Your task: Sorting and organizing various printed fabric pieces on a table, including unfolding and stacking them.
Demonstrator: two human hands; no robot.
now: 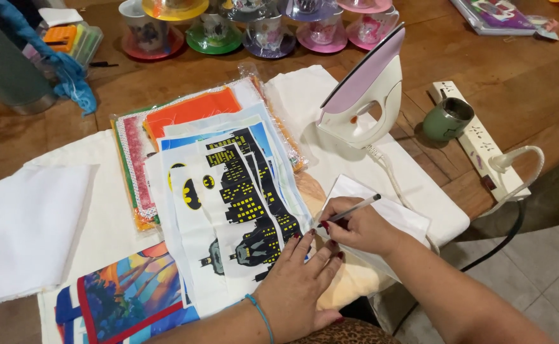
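My right hand (361, 225) grips a slim grey pen (351, 209) with its tip down near the edge of the printed sheets. A folded white cloth piece (399, 216) lies under that hand. My left hand (298, 285) lies flat, fingers spread, pressing the lower corner of a stack of printed sheets (241, 191) with black-and-yellow city and bat pictures. A blue band circles the left wrist.
A white and pink iron (362, 95) stands upright behind the sheets, its cord running to a power strip (477, 140). A small green cup (447, 118) sits beside it. Coloured fabric pieces (130, 293), folded white cloth (25, 229) and cups on saucers (260, 32) surround.
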